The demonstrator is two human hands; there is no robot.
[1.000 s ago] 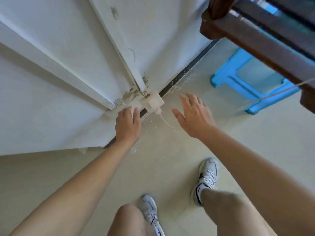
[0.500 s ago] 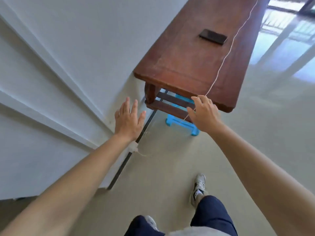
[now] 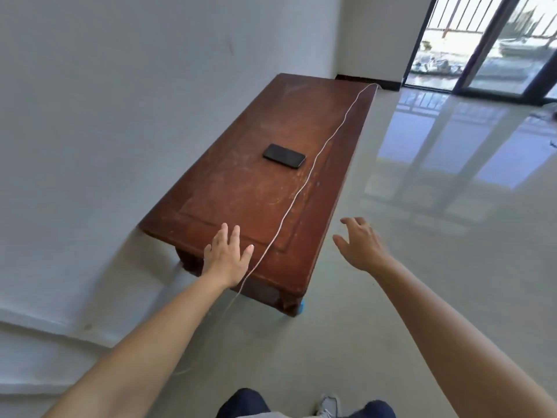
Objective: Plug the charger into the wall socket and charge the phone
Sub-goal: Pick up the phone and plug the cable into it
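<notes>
A black phone lies flat near the middle of a long dark wooden table. A thin white charger cable runs the length of the tabletop, just right of the phone, from the far right corner to the near edge, then drops toward the floor. My left hand hovers open over the near end of the table, just left of the cable. My right hand is open in the air beside the table's right edge. Neither hand holds anything. The wall socket and charger plug are out of view.
A white wall runs along the table's left side. A blue stool peeks out under the near right table leg. Glossy pale floor spreads to the right toward glass doors. My legs and a shoe show at the bottom.
The view has swung up from the socket at the wall base to the table. Both hands left the socket area and rose; the right hand let go of the cable it touched.
</notes>
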